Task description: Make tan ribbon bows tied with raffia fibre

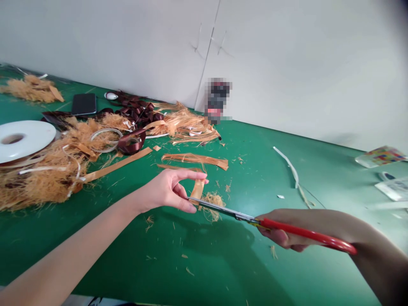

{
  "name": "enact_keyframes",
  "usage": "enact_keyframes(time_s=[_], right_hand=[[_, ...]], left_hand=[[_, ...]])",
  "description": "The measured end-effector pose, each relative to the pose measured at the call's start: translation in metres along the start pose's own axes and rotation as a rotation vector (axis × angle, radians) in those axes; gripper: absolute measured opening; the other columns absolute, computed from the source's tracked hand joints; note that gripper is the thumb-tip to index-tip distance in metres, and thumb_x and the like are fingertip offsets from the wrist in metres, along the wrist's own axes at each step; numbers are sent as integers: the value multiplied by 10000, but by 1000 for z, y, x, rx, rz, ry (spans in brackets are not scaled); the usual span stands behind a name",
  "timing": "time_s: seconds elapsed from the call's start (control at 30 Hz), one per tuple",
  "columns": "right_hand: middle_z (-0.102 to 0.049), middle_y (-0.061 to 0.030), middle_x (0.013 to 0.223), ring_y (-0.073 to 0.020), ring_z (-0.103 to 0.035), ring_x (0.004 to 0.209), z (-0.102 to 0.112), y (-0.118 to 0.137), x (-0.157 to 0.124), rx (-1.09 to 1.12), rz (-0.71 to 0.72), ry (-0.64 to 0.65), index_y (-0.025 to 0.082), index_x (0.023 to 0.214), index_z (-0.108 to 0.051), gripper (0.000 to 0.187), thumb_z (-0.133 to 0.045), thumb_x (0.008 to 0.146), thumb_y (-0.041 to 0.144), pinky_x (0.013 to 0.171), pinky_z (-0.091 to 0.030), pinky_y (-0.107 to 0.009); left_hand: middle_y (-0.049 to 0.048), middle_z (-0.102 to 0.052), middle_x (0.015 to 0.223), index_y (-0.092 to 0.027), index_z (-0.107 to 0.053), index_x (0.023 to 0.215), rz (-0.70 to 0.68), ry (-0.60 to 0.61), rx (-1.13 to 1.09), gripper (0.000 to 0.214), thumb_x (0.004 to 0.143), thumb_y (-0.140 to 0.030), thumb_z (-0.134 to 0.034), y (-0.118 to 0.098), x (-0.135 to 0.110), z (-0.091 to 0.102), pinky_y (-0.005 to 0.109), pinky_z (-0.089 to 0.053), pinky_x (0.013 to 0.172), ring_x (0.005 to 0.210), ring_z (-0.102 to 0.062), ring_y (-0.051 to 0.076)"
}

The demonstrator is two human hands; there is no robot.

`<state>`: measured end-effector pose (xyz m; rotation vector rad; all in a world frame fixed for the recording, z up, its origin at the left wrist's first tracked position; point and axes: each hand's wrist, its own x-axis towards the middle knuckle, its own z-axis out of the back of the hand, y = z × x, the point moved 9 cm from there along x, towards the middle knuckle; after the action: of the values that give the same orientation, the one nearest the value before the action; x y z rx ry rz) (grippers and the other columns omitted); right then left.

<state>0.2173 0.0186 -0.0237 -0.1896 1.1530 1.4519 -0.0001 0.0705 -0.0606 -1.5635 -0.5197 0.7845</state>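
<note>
My left hand (167, 191) pinches a narrow tan fibre strip (197, 189) between its fingers and thumb, with a frayed tuft (213, 205) hanging below. My right hand (285, 227) is closed around red-handled scissors (302, 231). Their steel blades (219, 210) reach left to the strip and tuft, almost at my left thumb. The blades look nearly closed, and I cannot tell whether they are cutting the strip.
A green work mat (153, 250) holds scattered fibres, frayed tan bundles (41, 178), a white ribbon spool (22, 140), dark maroon ribbon (137, 112), a black phone (83, 104) and a white strip (288, 165). Printed packets (381, 156) lie at right. A white wall (287, 63) stands behind.
</note>
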Motion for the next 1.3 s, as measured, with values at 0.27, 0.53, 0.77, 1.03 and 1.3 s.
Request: enact_keyframes(time_s=[0.27, 0.53, 0.77, 1.03, 1.3], right_hand=[[-365, 46, 545, -87, -309, 464, -25, -10, 3, 206, -106, 218, 215, 669, -517, 162, -563, 766, 338, 444, -283, -245], [-278, 73, 593, -55, -210, 489, -32, -14, -4, 262, -128, 375, 205, 710, -439, 247, -579, 787, 394, 439, -157, -214], [-267, 104, 485, -58, -251, 392, -34, -26, -1, 259, -100, 415, 222, 735, -468, 244, -543, 810, 442, 370, -277, -176], [-702, -30, 752, -148, -605, 634, -12, -26, 12, -130, -46, 223, 185, 741, -651, 150, -512, 775, 231, 593, -423, -261], [-673, -99, 1159, -310, -638, 989, 27, -33, 16, -238, -107, -221, 214, 1076, -628, 441, -684, 667, 368, 800, -506, -411]], left_hand=[[64, -512, 1437, -348, -587, 1286, -12, -1, 12, 753, 597, -213, -859, -1, 0, 1, 231, -536, 609, 625, -616, 66], [46, -484, 1466, -368, -571, 1297, -9, -7, 20, 772, 600, -210, -863, 0, -1, 3, 194, -532, 585, 600, -619, 45], [92, -452, 1485, -349, -561, 1313, -12, -14, 13, 808, 580, -187, -861, -1, 2, 4, 218, -532, 579, 573, -587, 39], [47, -288, 1578, -431, -428, 1399, -141, -25, -6, 844, 689, -101, -742, -13, -4, 12, 209, -458, 584, 630, -515, 27], [3, -37, 1634, -438, -211, 1493, -340, -120, 38, 840, 779, -109, -509, -26, -5, 0, 282, -443, 678, 890, -570, 142]])
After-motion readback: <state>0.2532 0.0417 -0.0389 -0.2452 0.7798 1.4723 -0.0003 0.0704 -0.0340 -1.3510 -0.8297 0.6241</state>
